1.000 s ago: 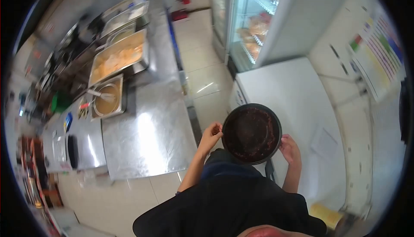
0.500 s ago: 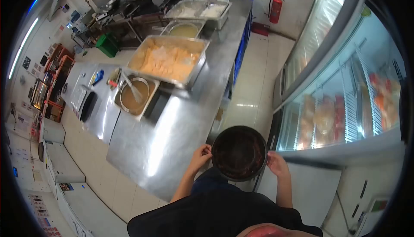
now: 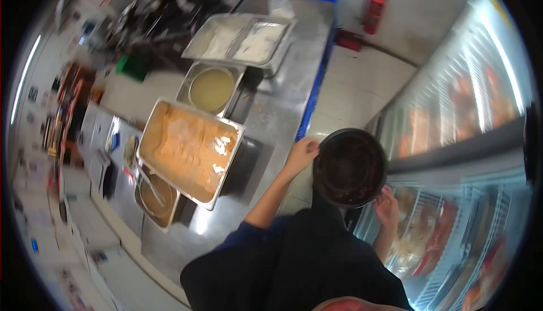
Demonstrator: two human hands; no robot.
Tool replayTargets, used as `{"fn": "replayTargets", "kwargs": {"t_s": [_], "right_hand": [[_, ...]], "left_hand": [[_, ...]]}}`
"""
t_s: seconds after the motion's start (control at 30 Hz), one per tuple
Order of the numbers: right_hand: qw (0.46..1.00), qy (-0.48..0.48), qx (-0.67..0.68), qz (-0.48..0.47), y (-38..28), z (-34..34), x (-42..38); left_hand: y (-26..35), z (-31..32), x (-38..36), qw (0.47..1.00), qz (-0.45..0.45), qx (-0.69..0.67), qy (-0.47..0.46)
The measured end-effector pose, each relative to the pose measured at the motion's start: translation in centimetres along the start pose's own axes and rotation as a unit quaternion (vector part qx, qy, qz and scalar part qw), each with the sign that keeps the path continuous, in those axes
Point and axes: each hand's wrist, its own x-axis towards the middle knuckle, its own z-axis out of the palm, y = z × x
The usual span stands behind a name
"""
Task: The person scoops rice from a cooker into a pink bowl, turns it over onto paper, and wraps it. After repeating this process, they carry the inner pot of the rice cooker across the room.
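Observation:
A dark round pot (image 3: 350, 169) is held out in front of my body, its open top facing up. Its inside is dark, with reddish-brown patches low on the wall. My left hand (image 3: 303, 155) pinches the pot's left side with fingers closed. On the lower right side, my right hand (image 3: 386, 205) grips the rim or a handle; which one is hard to see. To the left, a steel tray (image 3: 148, 119) of orange breading stands on the metal table (image 3: 266, 161).
Farther up the table are a pan of yellowish liquid (image 3: 211, 88) and a divided tray of white powder (image 3: 260, 42). A whisk (image 3: 151, 189) rests in brown liquid. Lit glass-door fridges (image 3: 452, 181) line the right side. A fire extinguisher (image 3: 374, 12) hangs ahead.
The pot has moved forward and to the right, held in both hands. My view has advanced along the table, and the orange breading tray is nearer.

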Motion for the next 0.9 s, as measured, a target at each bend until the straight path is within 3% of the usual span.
{"fn": "replayTargets", "kwargs": {"t_s": [0.03,0.07,0.1,0.2,0.3,0.37,0.4,0.43,0.47,0.5,0.53,0.63,0.73,0.77,0.8,0.9], "right_hand": [[0.999,0.031,-0.008,-0.003,-1.7,-0.5,3.6],[0.998,0.024,-0.041,0.037,-3.1,0.2,6.4],[0.999,0.007,-0.041,0.032,-5.7,1.3,9.7],[0.997,-0.037,-0.051,0.041,-13.3,3.5,19.6],[0.994,-0.039,-0.079,0.063,-18.9,9.0,27.1],[0.994,-0.043,-0.094,0.044,-22.7,12.6,32.1],[0.994,-0.032,-0.091,0.059,-24.5,12.3,35.9],[0.993,-0.014,-0.106,0.048,-25.9,14.9,38.0],[0.992,-0.049,-0.104,0.047,-27.4,17.3,40.0],[0.994,-0.024,-0.094,0.046,-29.0,19.5,41.9],[0.997,-0.036,-0.066,0.035,-30.1,18.8,45.5],[0.999,-0.002,-0.032,-0.034,-36.5,22.4,53.7],[0.992,0.075,0.005,-0.104,-42.8,24.4,60.1],[0.985,0.095,0.025,-0.142,-40.2,24.2,56.6],[0.973,0.111,0.058,-0.192,-43.3,24.5,59.2],[0.938,0.174,0.111,-0.278,-45.6,24.4,60.5]], "left_hand": [[0.1,1.0,3.4,1.000,0.007,0.010,0.013],[1.5,1.8,6.7,0.999,0.008,0.024,0.034],[2.7,2.5,10.2,0.999,-0.048,0.003,0.022],[3.4,4.3,19.5,0.993,-0.078,0.074,0.052],[4.8,4.3,27.6,0.997,-0.030,-0.018,0.072],[3.7,4.5,33.0,0.994,0.018,0.041,0.100],[4.1,4.6,35.6,0.995,-0.033,0.014,0.098],[2.7,4.9,38.5,0.992,-0.016,0.071,0.102],[2.2,5.4,41.4,0.994,-0.012,0.048,0.101],[3.1,5.9,44.4,0.992,-0.059,-0.031,0.105],[2.2,6.2,47.9,0.993,-0.056,-0.011,0.102],[-0.7,9.7,62.4,0.997,-0.052,-0.036,0.035],[2.2,15.6,78.0,0.997,-0.046,0.020,-0.062],[2.8,15.2,76.6,0.994,-0.057,0.004,-0.096],[4.3,18.6,83.4,0.989,-0.030,0.022,-0.142],[7.3,25.6,92.3,0.964,0.039,0.033,-0.260]]}}
